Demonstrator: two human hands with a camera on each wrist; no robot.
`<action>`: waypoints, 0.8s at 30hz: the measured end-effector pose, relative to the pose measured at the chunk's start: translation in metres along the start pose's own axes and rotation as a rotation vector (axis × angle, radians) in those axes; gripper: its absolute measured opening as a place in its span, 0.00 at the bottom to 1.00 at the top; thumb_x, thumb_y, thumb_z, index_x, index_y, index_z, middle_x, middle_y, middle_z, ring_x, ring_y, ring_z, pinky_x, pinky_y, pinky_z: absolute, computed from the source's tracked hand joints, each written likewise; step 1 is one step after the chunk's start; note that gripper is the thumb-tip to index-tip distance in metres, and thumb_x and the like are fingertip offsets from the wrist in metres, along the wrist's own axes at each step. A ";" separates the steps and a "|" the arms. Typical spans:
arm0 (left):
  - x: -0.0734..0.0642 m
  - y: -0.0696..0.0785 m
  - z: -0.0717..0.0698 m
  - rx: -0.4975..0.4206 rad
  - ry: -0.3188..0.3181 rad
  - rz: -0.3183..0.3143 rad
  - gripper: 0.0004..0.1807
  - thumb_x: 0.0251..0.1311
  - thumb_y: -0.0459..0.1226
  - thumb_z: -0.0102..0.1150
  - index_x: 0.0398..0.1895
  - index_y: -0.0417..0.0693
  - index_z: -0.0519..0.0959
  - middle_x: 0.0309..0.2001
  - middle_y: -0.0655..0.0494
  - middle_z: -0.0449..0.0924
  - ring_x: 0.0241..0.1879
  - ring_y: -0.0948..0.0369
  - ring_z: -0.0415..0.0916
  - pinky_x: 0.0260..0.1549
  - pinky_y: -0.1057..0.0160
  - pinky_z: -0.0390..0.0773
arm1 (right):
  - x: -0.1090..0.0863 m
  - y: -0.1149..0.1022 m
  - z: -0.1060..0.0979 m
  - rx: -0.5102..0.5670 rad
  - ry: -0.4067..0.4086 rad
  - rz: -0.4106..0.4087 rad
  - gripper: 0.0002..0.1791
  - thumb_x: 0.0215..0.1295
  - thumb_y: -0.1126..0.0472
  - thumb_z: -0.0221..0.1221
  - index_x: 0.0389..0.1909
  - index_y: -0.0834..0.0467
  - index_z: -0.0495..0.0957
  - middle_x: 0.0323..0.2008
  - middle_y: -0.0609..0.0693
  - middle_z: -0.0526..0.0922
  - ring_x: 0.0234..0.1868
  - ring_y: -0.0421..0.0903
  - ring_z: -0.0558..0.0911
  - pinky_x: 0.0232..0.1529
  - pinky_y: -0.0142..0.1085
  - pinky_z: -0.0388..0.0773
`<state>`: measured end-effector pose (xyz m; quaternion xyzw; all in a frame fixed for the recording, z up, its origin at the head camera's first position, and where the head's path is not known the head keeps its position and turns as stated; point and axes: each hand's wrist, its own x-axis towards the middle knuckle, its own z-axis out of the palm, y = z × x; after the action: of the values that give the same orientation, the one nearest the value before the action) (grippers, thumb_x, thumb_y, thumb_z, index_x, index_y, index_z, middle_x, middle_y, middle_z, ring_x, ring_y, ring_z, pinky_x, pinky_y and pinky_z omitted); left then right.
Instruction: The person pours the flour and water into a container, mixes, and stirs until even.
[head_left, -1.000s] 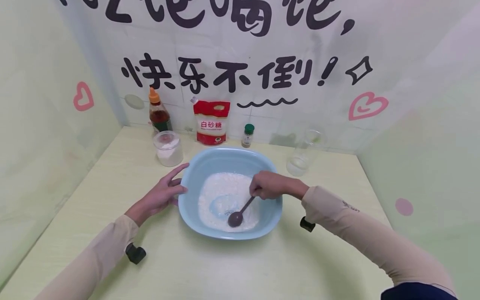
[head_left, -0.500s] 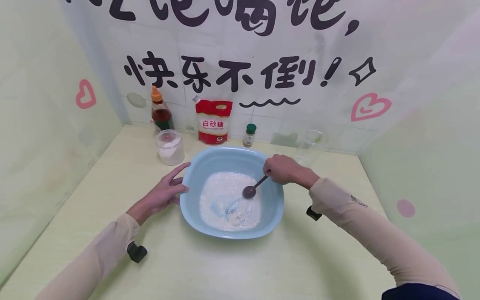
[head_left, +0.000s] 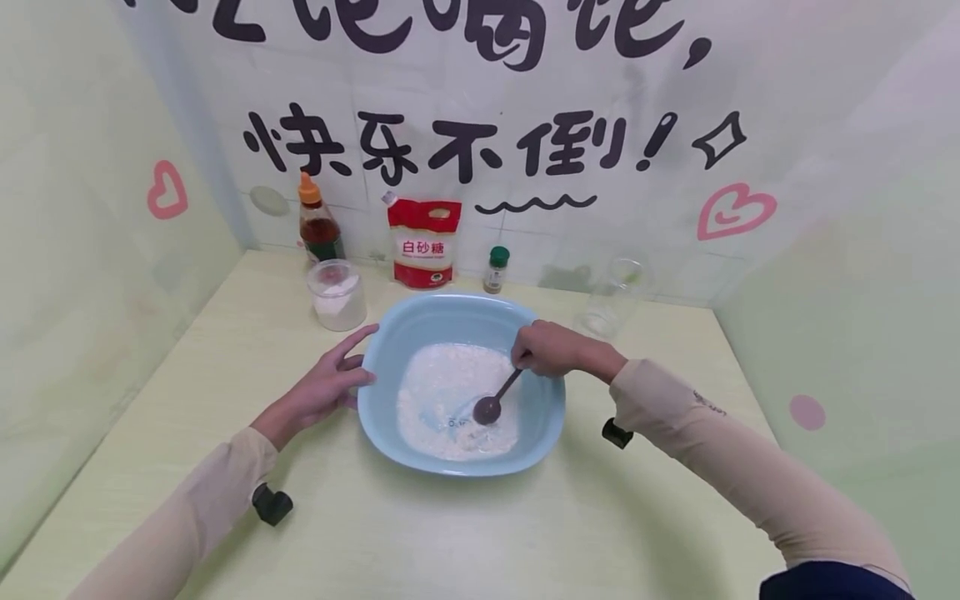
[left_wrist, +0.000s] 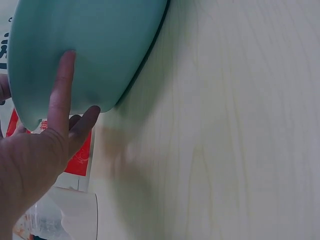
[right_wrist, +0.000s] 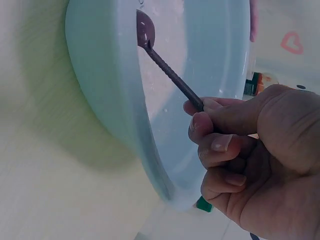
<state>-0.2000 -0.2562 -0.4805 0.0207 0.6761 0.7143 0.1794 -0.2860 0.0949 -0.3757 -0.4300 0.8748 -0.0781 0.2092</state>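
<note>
A light blue plastic basin [head_left: 551, 433] stands mid-table, holding a wet white mixture [head_left: 435, 375] spread over its bottom. My right hand [head_left: 551, 348] pinches the handle of a dark brown spoon [head_left: 487, 409] above the basin's right side. Its round bowl sits in the mixture, right of centre. In the right wrist view, the thumb and index finger hold the handle end and the other fingers are curled. At the basin's left, my left hand [head_left: 322, 392] touches the outer wall and rim with spread, fairly straight fingers, clearest in the left wrist view.
Behind the basin stand a clear jar of white powder [head_left: 337, 300], an orange-capped bottle [head_left: 321, 225], a red-and-white sugar pouch [head_left: 423, 246] and a small green-capped bottle [head_left: 497, 268]. A clear glass [head_left: 611, 300] stands behind my right hand. Walls close off the table's back and sides.
My right hand has swept the spoon from the basin's lower middle up to the right, then partly back down and left. The left hand stays at the basin's side.
</note>
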 end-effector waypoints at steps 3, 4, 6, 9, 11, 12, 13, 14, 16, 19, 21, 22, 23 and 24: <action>-0.001 0.001 0.000 0.008 0.001 0.003 0.46 0.65 0.30 0.54 0.80 0.66 0.45 0.72 0.30 0.59 0.51 0.50 0.82 0.39 0.42 0.86 | 0.007 -0.003 0.003 0.006 0.012 -0.032 0.18 0.64 0.74 0.54 0.17 0.56 0.77 0.17 0.43 0.67 0.21 0.39 0.65 0.27 0.28 0.64; -0.001 0.001 -0.001 0.010 0.001 0.003 0.46 0.65 0.30 0.54 0.80 0.66 0.45 0.72 0.30 0.59 0.51 0.50 0.82 0.39 0.43 0.86 | 0.008 -0.005 0.003 0.008 0.014 -0.037 0.17 0.64 0.74 0.54 0.17 0.57 0.78 0.17 0.43 0.67 0.21 0.39 0.65 0.27 0.28 0.64; -0.001 0.001 -0.001 0.010 -0.001 0.007 0.46 0.66 0.30 0.53 0.80 0.66 0.45 0.72 0.30 0.58 0.51 0.50 0.82 0.39 0.43 0.86 | 0.012 -0.009 0.005 0.004 0.022 -0.044 0.17 0.64 0.74 0.55 0.18 0.57 0.80 0.17 0.44 0.69 0.21 0.39 0.66 0.27 0.28 0.64; -0.001 0.001 -0.001 0.001 -0.008 0.019 0.46 0.65 0.29 0.53 0.81 0.65 0.45 0.72 0.30 0.58 0.52 0.49 0.81 0.39 0.43 0.87 | 0.019 -0.016 0.012 0.000 0.014 -0.058 0.13 0.64 0.73 0.56 0.23 0.59 0.84 0.19 0.45 0.74 0.22 0.39 0.69 0.28 0.27 0.66; -0.001 0.001 0.000 -0.007 -0.012 0.030 0.46 0.64 0.28 0.52 0.81 0.65 0.45 0.72 0.29 0.58 0.52 0.49 0.81 0.39 0.43 0.87 | 0.024 -0.022 0.018 0.001 0.004 -0.067 0.12 0.64 0.72 0.56 0.28 0.59 0.87 0.21 0.44 0.78 0.24 0.38 0.71 0.29 0.26 0.68; -0.001 0.002 0.000 -0.011 -0.014 0.035 0.46 0.64 0.27 0.52 0.81 0.64 0.45 0.72 0.29 0.58 0.52 0.50 0.81 0.39 0.43 0.87 | 0.027 -0.024 0.021 0.002 0.000 -0.074 0.12 0.64 0.71 0.56 0.29 0.60 0.87 0.22 0.44 0.79 0.24 0.38 0.71 0.29 0.26 0.68; -0.001 0.001 0.001 -0.014 -0.014 0.037 0.46 0.64 0.27 0.52 0.81 0.64 0.45 0.72 0.29 0.58 0.52 0.50 0.81 0.39 0.43 0.87 | 0.029 -0.027 0.024 0.004 0.001 -0.074 0.12 0.65 0.71 0.56 0.30 0.59 0.88 0.22 0.44 0.80 0.25 0.38 0.72 0.29 0.26 0.69; -0.001 0.001 0.001 -0.016 -0.013 0.039 0.47 0.64 0.27 0.52 0.81 0.64 0.45 0.71 0.28 0.58 0.52 0.51 0.81 0.39 0.43 0.87 | 0.032 -0.030 0.026 0.006 0.005 -0.074 0.12 0.65 0.71 0.56 0.31 0.59 0.88 0.22 0.44 0.80 0.24 0.39 0.72 0.29 0.27 0.69; -0.001 0.001 0.002 -0.018 -0.009 0.037 0.47 0.63 0.26 0.51 0.81 0.63 0.45 0.71 0.28 0.58 0.51 0.52 0.81 0.39 0.44 0.87 | 0.036 -0.035 0.028 0.007 0.031 -0.062 0.13 0.64 0.72 0.55 0.29 0.58 0.88 0.22 0.44 0.80 0.24 0.39 0.72 0.28 0.28 0.68; -0.002 0.001 0.003 -0.019 0.006 0.031 0.47 0.62 0.26 0.52 0.80 0.64 0.46 0.71 0.28 0.59 0.51 0.51 0.81 0.38 0.44 0.87 | 0.042 -0.040 0.026 -0.027 0.091 -0.022 0.13 0.63 0.72 0.56 0.27 0.57 0.87 0.21 0.45 0.80 0.24 0.41 0.72 0.28 0.29 0.68; -0.003 0.001 0.003 -0.013 0.006 0.033 0.47 0.62 0.26 0.52 0.81 0.64 0.45 0.72 0.28 0.58 0.51 0.50 0.81 0.38 0.44 0.87 | 0.044 -0.041 0.024 -0.064 0.131 0.017 0.13 0.63 0.72 0.56 0.28 0.56 0.86 0.22 0.45 0.80 0.24 0.42 0.72 0.28 0.29 0.67; -0.003 0.001 0.003 -0.012 0.009 0.031 0.47 0.62 0.27 0.52 0.81 0.64 0.46 0.72 0.28 0.58 0.52 0.49 0.81 0.38 0.44 0.87 | 0.045 -0.040 0.022 -0.094 0.150 0.038 0.12 0.63 0.72 0.57 0.29 0.55 0.87 0.23 0.45 0.81 0.25 0.42 0.72 0.28 0.29 0.67; -0.003 0.000 0.003 -0.011 0.011 0.028 0.47 0.62 0.27 0.52 0.81 0.64 0.46 0.72 0.28 0.58 0.52 0.49 0.80 0.38 0.44 0.87 | 0.046 -0.039 0.021 -0.128 0.165 0.058 0.12 0.62 0.72 0.56 0.29 0.56 0.86 0.23 0.46 0.80 0.25 0.42 0.72 0.28 0.29 0.66; -0.003 0.000 0.003 -0.009 0.009 0.025 0.47 0.62 0.27 0.52 0.81 0.64 0.46 0.72 0.28 0.58 0.53 0.49 0.80 0.38 0.44 0.87 | 0.046 -0.037 0.019 -0.164 0.176 0.082 0.12 0.62 0.72 0.57 0.30 0.56 0.86 0.23 0.46 0.80 0.26 0.43 0.72 0.27 0.30 0.66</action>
<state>-0.1967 -0.2538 -0.4794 0.0249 0.6734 0.7196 0.1676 -0.2765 0.0368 -0.3948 -0.4009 0.9101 -0.0351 0.0987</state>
